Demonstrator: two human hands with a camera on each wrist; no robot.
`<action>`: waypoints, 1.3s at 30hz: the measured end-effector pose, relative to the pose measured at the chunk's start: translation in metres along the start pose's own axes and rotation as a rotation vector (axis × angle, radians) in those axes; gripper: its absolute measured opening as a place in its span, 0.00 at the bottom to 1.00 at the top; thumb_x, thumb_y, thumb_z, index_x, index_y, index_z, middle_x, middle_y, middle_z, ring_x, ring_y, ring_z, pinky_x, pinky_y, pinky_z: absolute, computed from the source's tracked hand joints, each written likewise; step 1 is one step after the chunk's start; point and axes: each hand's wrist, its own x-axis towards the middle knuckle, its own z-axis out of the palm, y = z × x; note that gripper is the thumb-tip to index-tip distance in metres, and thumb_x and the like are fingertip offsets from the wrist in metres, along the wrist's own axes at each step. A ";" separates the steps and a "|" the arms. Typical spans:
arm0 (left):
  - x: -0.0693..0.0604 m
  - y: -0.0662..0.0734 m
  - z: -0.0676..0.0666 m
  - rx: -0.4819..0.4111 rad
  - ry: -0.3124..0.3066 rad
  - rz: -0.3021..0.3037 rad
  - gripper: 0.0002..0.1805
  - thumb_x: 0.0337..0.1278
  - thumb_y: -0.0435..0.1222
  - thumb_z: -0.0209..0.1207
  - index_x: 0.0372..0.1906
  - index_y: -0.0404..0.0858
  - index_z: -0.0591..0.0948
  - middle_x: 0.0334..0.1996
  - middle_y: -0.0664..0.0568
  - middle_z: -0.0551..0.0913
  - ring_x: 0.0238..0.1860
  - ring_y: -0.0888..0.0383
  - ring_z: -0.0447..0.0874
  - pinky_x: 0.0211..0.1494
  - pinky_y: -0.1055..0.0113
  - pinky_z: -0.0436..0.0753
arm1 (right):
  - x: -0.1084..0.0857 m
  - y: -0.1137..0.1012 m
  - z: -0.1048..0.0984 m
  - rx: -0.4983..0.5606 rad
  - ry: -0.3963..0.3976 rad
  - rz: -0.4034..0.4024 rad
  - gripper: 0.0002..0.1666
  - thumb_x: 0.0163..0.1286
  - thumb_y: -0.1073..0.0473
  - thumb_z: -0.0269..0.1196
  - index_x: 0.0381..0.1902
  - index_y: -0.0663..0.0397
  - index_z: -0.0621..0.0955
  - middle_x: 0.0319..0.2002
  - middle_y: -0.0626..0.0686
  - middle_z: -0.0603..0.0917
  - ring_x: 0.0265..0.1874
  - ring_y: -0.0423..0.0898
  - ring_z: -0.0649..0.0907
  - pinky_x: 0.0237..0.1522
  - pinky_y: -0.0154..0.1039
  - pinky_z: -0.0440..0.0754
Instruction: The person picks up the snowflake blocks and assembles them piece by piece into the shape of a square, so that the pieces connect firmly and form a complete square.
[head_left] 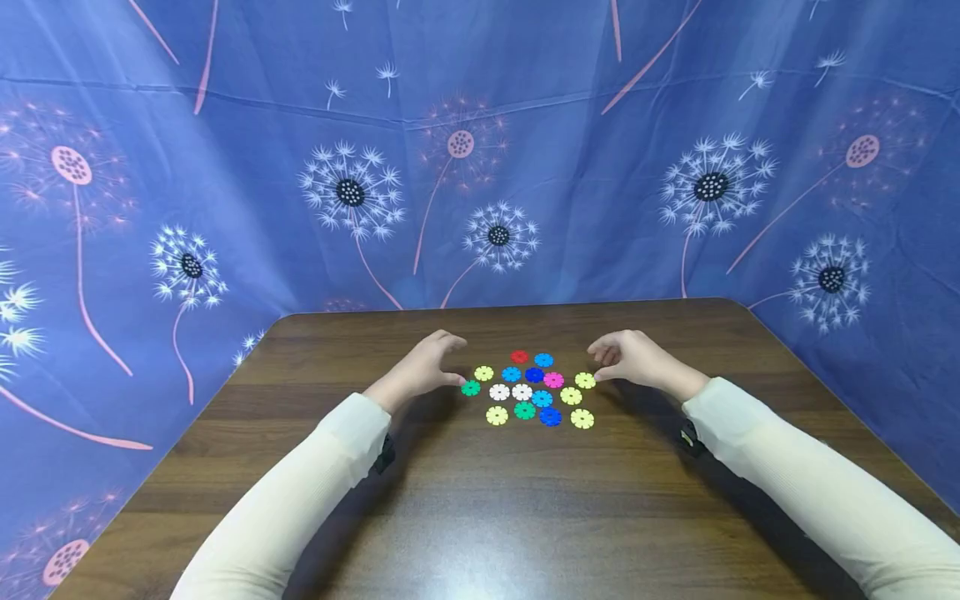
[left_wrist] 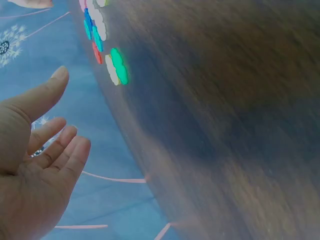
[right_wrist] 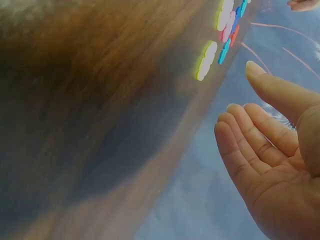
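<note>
Several flat, notched discs lie in a loose cluster on the wooden table, among them a red disc [head_left: 519, 357], a pink disc [head_left: 553, 380], a white disc [head_left: 499, 392] and a dark blue disc [head_left: 551, 417]. At the cluster's left side is my left hand [head_left: 426, 365], thumb and fingers spread apart, near a green disc [head_left: 471, 388]. My right hand [head_left: 633, 358] is at the right side, its thumb near a yellow disc [head_left: 585, 381]. Both wrist views show relaxed, slightly bent fingers with nothing between them: the left palm [left_wrist: 37, 165] and the right palm [right_wrist: 275, 170].
The brown wooden table [head_left: 480, 500] has its far edge in front of a blue cloth [head_left: 585, 233] with a dandelion pattern. Dark wrist devices sit under both cream sleeves.
</note>
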 end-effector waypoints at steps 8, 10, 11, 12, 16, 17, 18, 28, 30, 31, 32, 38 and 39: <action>0.008 -0.006 0.007 -0.132 -0.023 -0.082 0.28 0.47 0.33 0.72 0.55 0.31 0.77 0.50 0.41 0.81 0.52 0.46 0.79 0.56 0.56 0.79 | 0.012 -0.001 0.008 0.054 -0.024 0.107 0.20 0.52 0.63 0.74 0.42 0.68 0.84 0.28 0.54 0.84 0.29 0.42 0.80 0.34 0.36 0.78; 0.009 -0.006 0.009 -0.168 -0.055 -0.119 0.28 0.47 0.33 0.72 0.55 0.31 0.78 0.50 0.40 0.82 0.52 0.46 0.80 0.56 0.56 0.79 | 0.015 -0.003 0.009 0.055 -0.028 0.136 0.18 0.51 0.63 0.75 0.39 0.67 0.85 0.26 0.51 0.84 0.27 0.41 0.79 0.33 0.35 0.76; 0.009 -0.006 0.010 -0.186 -0.071 -0.136 0.27 0.47 0.33 0.72 0.55 0.31 0.78 0.50 0.40 0.82 0.53 0.45 0.80 0.56 0.56 0.79 | 0.017 -0.004 0.010 0.054 -0.032 0.151 0.18 0.50 0.63 0.75 0.39 0.67 0.85 0.25 0.51 0.83 0.27 0.41 0.78 0.32 0.34 0.75; 0.009 -0.005 0.012 -0.200 -0.083 -0.149 0.27 0.48 0.32 0.71 0.55 0.30 0.78 0.50 0.39 0.82 0.53 0.45 0.80 0.56 0.57 0.79 | 0.018 -0.005 0.011 0.056 -0.037 0.170 0.18 0.49 0.63 0.76 0.38 0.66 0.85 0.26 0.51 0.83 0.27 0.41 0.78 0.32 0.34 0.75; 0.010 -0.005 0.017 -0.229 -0.105 -0.178 0.25 0.48 0.31 0.71 0.53 0.28 0.79 0.49 0.38 0.83 0.51 0.45 0.81 0.54 0.60 0.80 | 0.020 -0.003 0.015 0.072 -0.073 0.246 0.20 0.48 0.61 0.77 0.38 0.65 0.85 0.27 0.51 0.82 0.27 0.41 0.77 0.28 0.33 0.76; 0.011 -0.004 0.019 -0.237 -0.106 -0.180 0.25 0.48 0.30 0.71 0.53 0.27 0.79 0.49 0.38 0.83 0.50 0.45 0.82 0.53 0.60 0.81 | 0.021 -0.003 0.016 0.079 -0.082 0.265 0.20 0.48 0.61 0.77 0.38 0.64 0.85 0.28 0.51 0.81 0.27 0.41 0.77 0.28 0.33 0.77; 0.012 -0.004 0.020 -0.243 -0.105 -0.182 0.24 0.48 0.30 0.71 0.52 0.27 0.79 0.48 0.37 0.83 0.50 0.45 0.82 0.53 0.61 0.80 | 0.021 -0.002 0.017 0.088 -0.088 0.281 0.19 0.48 0.61 0.77 0.38 0.63 0.85 0.28 0.51 0.81 0.26 0.41 0.77 0.28 0.34 0.77; 0.018 -0.003 0.029 -0.165 -0.068 -0.179 0.18 0.41 0.31 0.74 0.41 0.30 0.83 0.38 0.44 0.86 0.40 0.54 0.82 0.48 0.65 0.80 | 0.023 -0.001 0.018 0.155 -0.129 0.322 0.16 0.50 0.63 0.76 0.36 0.64 0.84 0.25 0.50 0.78 0.22 0.43 0.77 0.30 0.39 0.79; 0.019 -0.002 0.030 -0.150 -0.060 -0.187 0.17 0.41 0.30 0.74 0.39 0.31 0.84 0.36 0.45 0.85 0.38 0.55 0.81 0.48 0.66 0.80 | 0.024 0.000 0.018 0.175 -0.136 0.330 0.16 0.50 0.64 0.76 0.36 0.64 0.84 0.25 0.50 0.78 0.21 0.43 0.77 0.30 0.39 0.79; 0.019 -0.002 0.031 -0.146 -0.056 -0.192 0.16 0.41 0.30 0.74 0.39 0.31 0.84 0.35 0.46 0.85 0.38 0.56 0.81 0.48 0.65 0.80 | 0.024 0.000 0.018 0.181 -0.141 0.331 0.16 0.50 0.64 0.76 0.36 0.65 0.84 0.25 0.50 0.78 0.22 0.43 0.77 0.30 0.39 0.79; 0.019 -0.001 0.031 -0.142 -0.052 -0.198 0.16 0.41 0.30 0.74 0.38 0.32 0.84 0.35 0.46 0.85 0.38 0.56 0.80 0.47 0.65 0.80 | 0.024 0.001 0.017 0.189 -0.144 0.334 0.16 0.50 0.64 0.76 0.37 0.65 0.84 0.25 0.50 0.78 0.22 0.43 0.77 0.30 0.38 0.79; 0.019 0.001 0.033 -0.148 -0.040 -0.230 0.15 0.40 0.30 0.75 0.37 0.32 0.83 0.34 0.47 0.84 0.37 0.56 0.79 0.47 0.66 0.79 | 0.026 0.004 0.019 0.223 -0.156 0.361 0.17 0.50 0.64 0.75 0.37 0.66 0.83 0.26 0.50 0.77 0.23 0.44 0.76 0.31 0.38 0.79; 0.019 0.001 0.034 -0.152 -0.041 -0.235 0.15 0.40 0.30 0.75 0.37 0.32 0.83 0.34 0.47 0.84 0.37 0.57 0.79 0.46 0.66 0.79 | 0.026 0.004 0.019 0.225 -0.160 0.365 0.17 0.50 0.64 0.75 0.37 0.65 0.83 0.26 0.50 0.77 0.24 0.44 0.76 0.31 0.38 0.79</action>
